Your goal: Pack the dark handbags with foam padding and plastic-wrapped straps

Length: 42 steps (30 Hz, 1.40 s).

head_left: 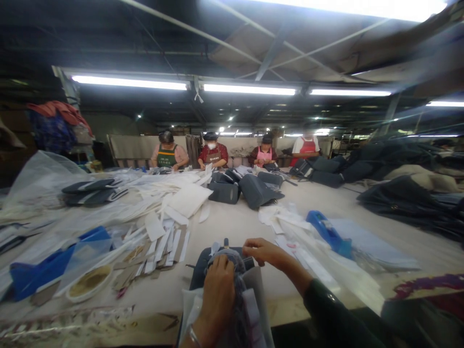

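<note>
1. Your left hand lies over the dark bag, fingers bent down onto its grey cloth; whether they grip or only press, you cannot tell from here.
2. That bag sits right in front of you, at the near edge of the table.
3. Your right hand is at the bag's far right side, fingers bent; its fingertips are too unclear to tell whether they hold anything.
4. To your left are a shallow bowl, a blue holder and, nearer the bag, a spread of white and grey strips.
5. To your right, a blue tape dispenser lies beside pale sheets.
6. Farther across, more dark bags lie near a white heap.
7. Beyond them, four people in aprons are along the far side, under bright tube lights.
</note>
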### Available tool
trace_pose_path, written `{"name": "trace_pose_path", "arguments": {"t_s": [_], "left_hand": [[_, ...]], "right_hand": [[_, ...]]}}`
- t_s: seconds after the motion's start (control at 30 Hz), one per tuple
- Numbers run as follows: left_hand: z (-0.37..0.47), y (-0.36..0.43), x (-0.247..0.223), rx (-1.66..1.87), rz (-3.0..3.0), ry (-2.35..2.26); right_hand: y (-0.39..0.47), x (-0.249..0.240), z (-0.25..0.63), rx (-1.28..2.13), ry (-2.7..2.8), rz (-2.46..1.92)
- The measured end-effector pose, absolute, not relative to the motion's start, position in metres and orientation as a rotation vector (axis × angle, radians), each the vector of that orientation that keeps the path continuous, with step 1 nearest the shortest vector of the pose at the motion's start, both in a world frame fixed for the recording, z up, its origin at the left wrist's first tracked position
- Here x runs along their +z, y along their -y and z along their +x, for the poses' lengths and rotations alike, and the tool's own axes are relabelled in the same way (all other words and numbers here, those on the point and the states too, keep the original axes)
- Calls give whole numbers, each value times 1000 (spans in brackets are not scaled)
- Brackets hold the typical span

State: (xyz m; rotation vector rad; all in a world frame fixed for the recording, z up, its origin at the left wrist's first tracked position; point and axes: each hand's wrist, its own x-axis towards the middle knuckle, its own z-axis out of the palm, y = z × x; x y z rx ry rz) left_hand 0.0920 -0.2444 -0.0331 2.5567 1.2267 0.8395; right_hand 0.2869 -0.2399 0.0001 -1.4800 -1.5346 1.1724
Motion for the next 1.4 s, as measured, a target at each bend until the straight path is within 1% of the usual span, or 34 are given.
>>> {"name": "trace_pose_path", "arguments": {"t_s": [0.07,0.17,0.33,0.4,0.57,0.77,0.97,1.07,1.17,1.3,1.33,1.4], "left_hand": [[94,247,-33,959,2545,-1038],[97,245,-36,1102,2341,-837],[95,241,-35,1185,1926,-742],[93,243,-32,1193,1788,-713],[89,247,-29,1084,1395,-628],[86,249,-32,1114,1055,-672],[85,259,-27,1191,811,-629],[83,262,-27,1196,842,-671],[84,265,-30,1209,1059,-755],[86,273,-33,1331,1791,-865],[86,274,-33,1367,1972,-899],[84,272,-33,1451,2192,-1017]], "right_hand": [[246,2,286,1241,1480,-1363],[250,0,286,1340,1392,-1214],[251,-11,292,1521,1129,-894],[250,-18,294,1541,1073,-803],[252,-32,291,1338,1181,-956],[255,-24,280,1189,1330,-1135],[252,-24,265,932,1473,-1366],[255,-20,259,772,1570,-1457],[262,-10,251,606,1704,-1492],[271,-8,243,259,1951,-1495],[272,-10,243,238,1944,-1482],[273,-17,246,312,1839,-1442]]}}
